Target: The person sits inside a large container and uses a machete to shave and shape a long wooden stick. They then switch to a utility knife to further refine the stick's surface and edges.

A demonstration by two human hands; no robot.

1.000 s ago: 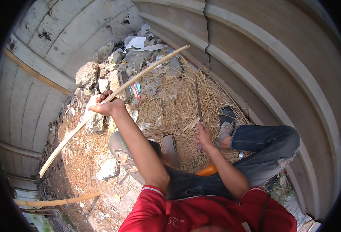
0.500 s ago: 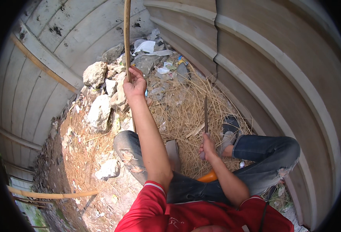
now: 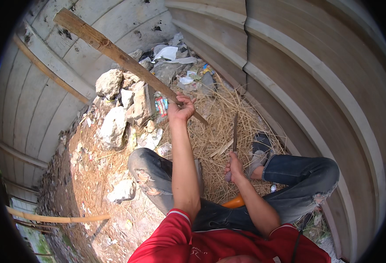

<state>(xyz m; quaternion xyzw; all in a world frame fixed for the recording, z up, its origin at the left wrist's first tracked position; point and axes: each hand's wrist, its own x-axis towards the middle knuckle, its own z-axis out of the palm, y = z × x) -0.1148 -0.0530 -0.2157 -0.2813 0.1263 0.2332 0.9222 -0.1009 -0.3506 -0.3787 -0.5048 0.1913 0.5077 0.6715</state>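
Observation:
My left hand [image 3: 182,110] is closed round a long flat wooden stick [image 3: 127,63], perhaps split bamboo. The stick slants from the upper left down to the straw, its wider end up by the wall. In my right hand [image 3: 234,168] is the handle of a long narrow knife [image 3: 235,133], its dark blade pointing away from me. The knife and the stick are apart. Both hands are over a bed of dry straw and shavings [image 3: 219,109] between my bent legs.
Pale rocks [image 3: 113,127] and plastic scraps [image 3: 166,53] lie ahead and to the left. A corrugated metal wall [image 3: 307,87] curves along the right. An orange object [image 3: 234,201], partly hidden, rests by my lap. A bamboo pole [image 3: 61,219] juts in from the left.
The stick has swung from nearly upright to a slant, its far end going left. My left hand has moved right and slightly nearer. My right hand and the knife have hardly moved.

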